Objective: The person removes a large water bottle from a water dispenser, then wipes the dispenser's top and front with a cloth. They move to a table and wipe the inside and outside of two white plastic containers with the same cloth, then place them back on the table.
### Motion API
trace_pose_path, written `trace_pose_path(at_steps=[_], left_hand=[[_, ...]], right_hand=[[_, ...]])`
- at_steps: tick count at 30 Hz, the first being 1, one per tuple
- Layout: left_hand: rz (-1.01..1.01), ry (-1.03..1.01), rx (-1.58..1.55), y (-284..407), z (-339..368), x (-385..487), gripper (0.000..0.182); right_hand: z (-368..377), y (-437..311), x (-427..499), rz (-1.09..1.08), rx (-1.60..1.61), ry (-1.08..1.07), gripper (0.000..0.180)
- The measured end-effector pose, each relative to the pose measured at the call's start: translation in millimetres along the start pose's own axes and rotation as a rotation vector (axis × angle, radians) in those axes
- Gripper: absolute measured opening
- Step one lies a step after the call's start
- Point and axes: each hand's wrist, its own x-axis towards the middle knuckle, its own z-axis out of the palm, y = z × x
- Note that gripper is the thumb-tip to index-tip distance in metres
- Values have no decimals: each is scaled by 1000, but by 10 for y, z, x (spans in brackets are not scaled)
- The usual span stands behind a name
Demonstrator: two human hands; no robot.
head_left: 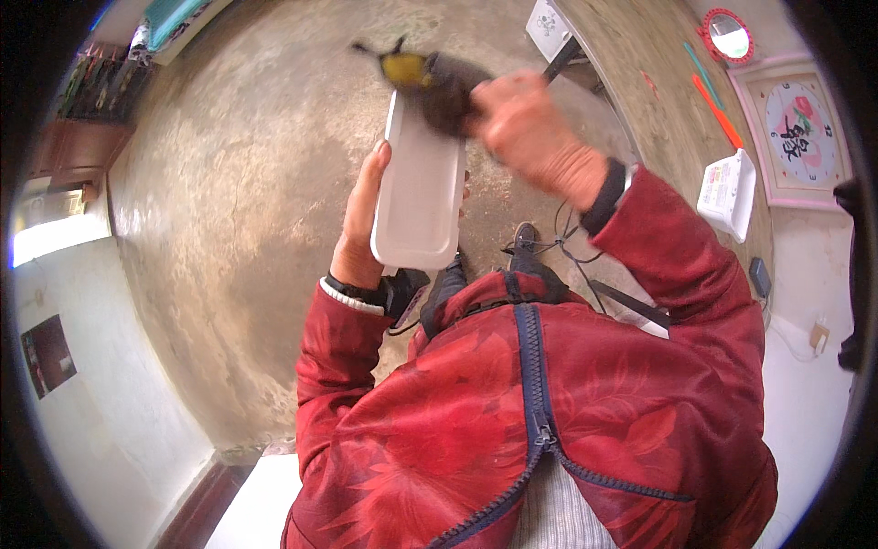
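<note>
My left hand [365, 206] grips a long white rectangular tray [420, 199] with rounded corners. Its thumb lies along the left rim, and fingertips show at the right edge. Above the far end of the tray, my right hand [525, 127] is closed around a dark, soft-looking object [453, 89]. That object has a yellow part [406, 68] and two thin dark prongs at its tip. Motion blur keeps me from telling exactly what it is. It overlaps the tray's far end in view, and whether they touch cannot be told.
A wooden table [617, 51] runs along the right, bearing a red-framed mirror [728, 36], an orange stick [717, 110], a teal stick [704, 74] and a white plastic container [728, 195]. Behind stands a pink-framed clock [802, 130]. Dark cables [566, 240] hang near my feet above the concrete floor [240, 206].
</note>
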Motion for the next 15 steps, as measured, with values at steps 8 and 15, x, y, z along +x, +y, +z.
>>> trace_pose_path(at_steps=[8, 15], left_hand=[[200, -133, -266, 24, -42, -272, 88], [222, -262, -514, -7, -144, -278, 86]], right_hand=[[348, 787, -652, 671, 893, -167, 28], [494, 362, -870, 1011, 1396, -114, 25]])
